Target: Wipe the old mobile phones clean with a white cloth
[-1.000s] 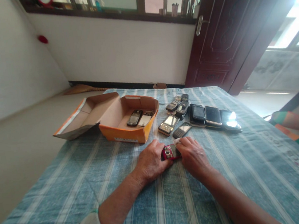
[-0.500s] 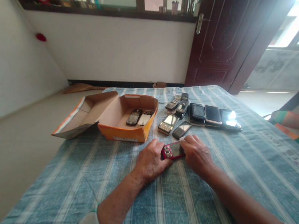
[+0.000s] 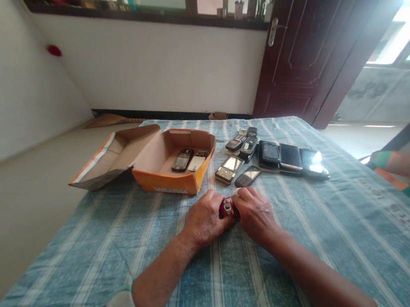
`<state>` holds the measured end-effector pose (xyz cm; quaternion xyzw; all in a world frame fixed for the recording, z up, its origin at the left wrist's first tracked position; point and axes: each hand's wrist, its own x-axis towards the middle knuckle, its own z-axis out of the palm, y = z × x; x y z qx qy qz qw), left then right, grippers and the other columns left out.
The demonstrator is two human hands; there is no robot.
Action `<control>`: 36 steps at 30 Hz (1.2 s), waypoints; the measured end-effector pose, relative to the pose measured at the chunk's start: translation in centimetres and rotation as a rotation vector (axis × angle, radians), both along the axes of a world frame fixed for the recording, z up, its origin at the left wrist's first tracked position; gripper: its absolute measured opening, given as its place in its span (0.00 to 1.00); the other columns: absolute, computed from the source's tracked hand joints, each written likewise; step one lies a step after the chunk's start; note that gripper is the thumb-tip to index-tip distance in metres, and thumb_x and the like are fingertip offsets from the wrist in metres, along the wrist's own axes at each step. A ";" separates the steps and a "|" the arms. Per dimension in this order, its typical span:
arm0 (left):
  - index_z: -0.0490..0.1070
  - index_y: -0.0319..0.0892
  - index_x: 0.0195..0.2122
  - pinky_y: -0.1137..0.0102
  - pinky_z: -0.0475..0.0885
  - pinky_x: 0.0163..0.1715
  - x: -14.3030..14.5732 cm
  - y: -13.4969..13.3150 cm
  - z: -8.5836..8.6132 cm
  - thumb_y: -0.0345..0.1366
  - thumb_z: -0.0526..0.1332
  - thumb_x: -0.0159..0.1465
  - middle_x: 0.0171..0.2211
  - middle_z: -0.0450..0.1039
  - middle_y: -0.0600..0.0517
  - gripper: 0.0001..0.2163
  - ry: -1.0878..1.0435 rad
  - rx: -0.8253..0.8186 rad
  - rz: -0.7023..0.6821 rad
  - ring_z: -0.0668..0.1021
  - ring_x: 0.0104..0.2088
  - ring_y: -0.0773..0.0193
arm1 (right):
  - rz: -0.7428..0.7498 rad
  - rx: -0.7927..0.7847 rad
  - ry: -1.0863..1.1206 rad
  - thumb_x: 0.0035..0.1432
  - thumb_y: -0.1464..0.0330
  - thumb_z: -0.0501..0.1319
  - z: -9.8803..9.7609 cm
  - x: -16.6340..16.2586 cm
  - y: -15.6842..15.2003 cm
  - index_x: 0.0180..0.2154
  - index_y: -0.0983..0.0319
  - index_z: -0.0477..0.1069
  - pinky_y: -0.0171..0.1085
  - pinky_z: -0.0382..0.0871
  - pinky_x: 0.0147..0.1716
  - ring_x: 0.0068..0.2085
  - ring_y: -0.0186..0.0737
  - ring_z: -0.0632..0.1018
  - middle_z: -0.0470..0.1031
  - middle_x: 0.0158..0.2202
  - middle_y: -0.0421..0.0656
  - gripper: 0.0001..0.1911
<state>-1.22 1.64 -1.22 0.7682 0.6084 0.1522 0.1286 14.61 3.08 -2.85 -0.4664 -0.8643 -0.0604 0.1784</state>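
My left hand (image 3: 206, 219) is closed round the keypad end of a red mobile phone (image 3: 228, 207), held low over the striped cloth. My right hand (image 3: 257, 213) is closed over the phone's screen end and hides most of the screen. A bit of white wipe (image 3: 236, 192) shows at its fingertips; whether it is tissue or cloth I cannot tell. Just beyond my hands lie a dark keypad phone (image 3: 248, 176) and a gold-edged phone (image 3: 230, 169).
An open orange cardboard box (image 3: 165, 181) stands at the left, its lid folded back, with two phones inside. Several more phones lie at the right, among them a dark touchscreen phone (image 3: 290, 156). A striped blue tablecloth (image 3: 158, 260) covers the table.
My right hand has slid left along the red phone, from its far end toward the keys, and now covers the screen. My left hand keeps its hold.
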 end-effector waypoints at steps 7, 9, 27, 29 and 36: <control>0.69 0.42 0.34 0.68 0.68 0.33 -0.1 0.0 0.0 0.47 0.63 0.57 0.35 0.69 0.49 0.13 0.001 0.017 -0.005 0.74 0.35 0.58 | -0.018 -0.011 -0.049 0.62 0.76 0.56 0.2 0.2 0.2 0.33 0.62 0.73 0.39 0.59 0.36 0.40 0.43 0.68 0.72 0.37 0.46 0.09; 0.70 0.42 0.35 0.68 0.68 0.34 -0.1 0.0 -0.1 0.47 0.63 0.57 0.36 0.69 0.49 0.14 0.008 0.022 -0.004 0.74 0.35 0.58 | -0.056 -0.005 -0.067 0.62 0.76 0.55 0.2 0.5 0.3 0.32 0.62 0.73 0.39 0.59 0.36 0.40 0.44 0.68 0.72 0.36 0.46 0.10; 0.69 0.41 0.36 0.67 0.69 0.35 -0.1 -0.1 0.0 0.45 0.63 0.56 0.36 0.68 0.49 0.13 0.014 0.014 -0.018 0.74 0.35 0.59 | -0.170 0.026 -0.035 0.59 0.80 0.54 -0.1 2.7 0.7 0.30 0.62 0.72 0.38 0.58 0.36 0.39 0.44 0.67 0.71 0.34 0.46 0.12; 0.69 0.42 0.35 0.67 0.68 0.35 -0.1 0.0 -0.1 0.46 0.63 0.57 0.36 0.68 0.49 0.13 0.012 0.028 -0.023 0.74 0.35 0.59 | -0.100 0.029 -0.028 0.61 0.78 0.54 0.0 2.1 0.3 0.31 0.62 0.72 0.38 0.58 0.37 0.40 0.43 0.67 0.71 0.35 0.46 0.12; 0.69 0.41 0.35 0.68 0.68 0.34 -0.1 0.0 -0.3 0.46 0.63 0.57 0.36 0.68 0.49 0.13 0.016 0.034 -0.032 0.74 0.35 0.59 | -0.127 -0.002 -0.064 0.61 0.79 0.54 0.3 2.0 0.5 0.30 0.61 0.72 0.38 0.59 0.37 0.39 0.43 0.68 0.72 0.35 0.45 0.13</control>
